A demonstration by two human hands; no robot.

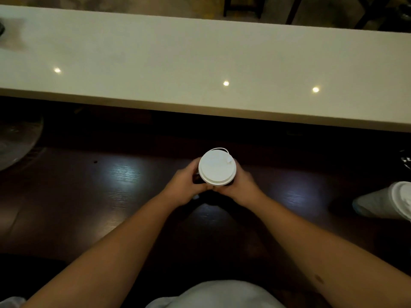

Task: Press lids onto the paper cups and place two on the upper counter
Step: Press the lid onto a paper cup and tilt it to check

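A dark paper cup stands upright on the dark wooden lower counter point(124, 196), almost hidden under its white plastic lid point(216, 167). The lid sits flat on the cup's rim, its small stopper tab at the upper right. My left hand point(185, 185) wraps the cup's left side and my right hand point(241, 185) wraps its right side, thumbs meeting at the near side just below the lid. The pale upper counter point(200, 63) runs across the view beyond the cup, with no cup on the part I see.
A stack of white lids or cups in a plastic sleeve point(387, 203) lies at the right edge of the lower counter. A round greyish object point(15, 143) sits at the far left. Ceiling lights reflect on both counters. Dark chair legs stand beyond the upper counter.
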